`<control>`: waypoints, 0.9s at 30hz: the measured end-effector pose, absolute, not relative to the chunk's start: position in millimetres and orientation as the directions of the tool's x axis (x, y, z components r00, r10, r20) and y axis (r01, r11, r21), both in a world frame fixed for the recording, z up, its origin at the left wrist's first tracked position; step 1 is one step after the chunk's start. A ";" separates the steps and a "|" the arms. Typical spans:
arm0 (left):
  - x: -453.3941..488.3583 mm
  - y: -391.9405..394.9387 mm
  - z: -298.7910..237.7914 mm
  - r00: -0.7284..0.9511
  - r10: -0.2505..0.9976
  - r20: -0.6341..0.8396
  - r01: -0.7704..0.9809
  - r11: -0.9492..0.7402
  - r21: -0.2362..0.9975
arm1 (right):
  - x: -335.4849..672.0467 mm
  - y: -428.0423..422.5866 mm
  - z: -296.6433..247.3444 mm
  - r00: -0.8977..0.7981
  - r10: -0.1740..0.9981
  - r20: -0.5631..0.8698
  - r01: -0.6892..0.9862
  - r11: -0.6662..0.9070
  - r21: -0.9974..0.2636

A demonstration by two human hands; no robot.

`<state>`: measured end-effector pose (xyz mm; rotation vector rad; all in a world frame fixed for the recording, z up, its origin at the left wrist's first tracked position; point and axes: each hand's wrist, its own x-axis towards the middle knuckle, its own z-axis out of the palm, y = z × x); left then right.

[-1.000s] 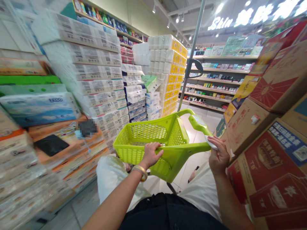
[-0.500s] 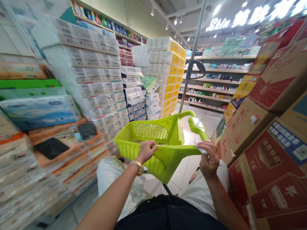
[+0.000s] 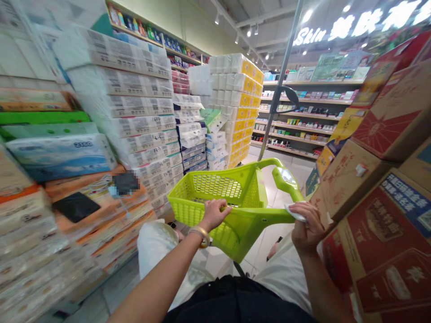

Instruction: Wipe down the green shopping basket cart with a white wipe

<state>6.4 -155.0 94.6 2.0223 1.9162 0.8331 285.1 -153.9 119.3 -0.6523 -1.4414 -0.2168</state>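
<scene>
A lime-green shopping cart (image 3: 247,224) with perforated basket walls stands in front of me, between my knees. My left hand (image 3: 215,214) is closed over the near rim of its basket, and a gold bangle (image 3: 201,235) circles that wrist. At the right end of the cart, by the handle (image 3: 287,179), my right hand (image 3: 307,224) grips a white cloth or tissue (image 3: 296,211) pressed against the green frame. The palm side of the right hand is hidden.
Wrapped tissue packs (image 3: 141,96) rise in tall stacks on the left. A black flat object (image 3: 76,206) lies on orange packs there. Cardboard cartons (image 3: 380,224) crowd the right side. Behind the cart stand a slanted grey pole (image 3: 279,80) and stocked shelves (image 3: 303,114).
The cart and both hands have shifted slightly to the right in view. My right hand, with the white cloth or tissue, is a little lower. The left hand keeps its hold on the rim.
</scene>
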 end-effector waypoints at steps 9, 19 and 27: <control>20.8 -146.9 96.5 0.032 0.979 0.201 0.833 -0.137 0.536 | 290.0 -156.2 125.8 0.218 0.186 0.958 0.530 0.801 -0.276; 17.2 -132.9 110.9 0.068 0.969 0.237 0.854 -0.180 0.489 | 278.4 -160.2 125.0 0.181 0.188 0.965 0.550 0.795 -0.258; 79.8 -162.8 137.2 0.328 0.832 0.447 0.764 -0.512 0.392 | 244.6 -175.6 125.6 0.002 0.310 0.951 0.560 0.787 -0.257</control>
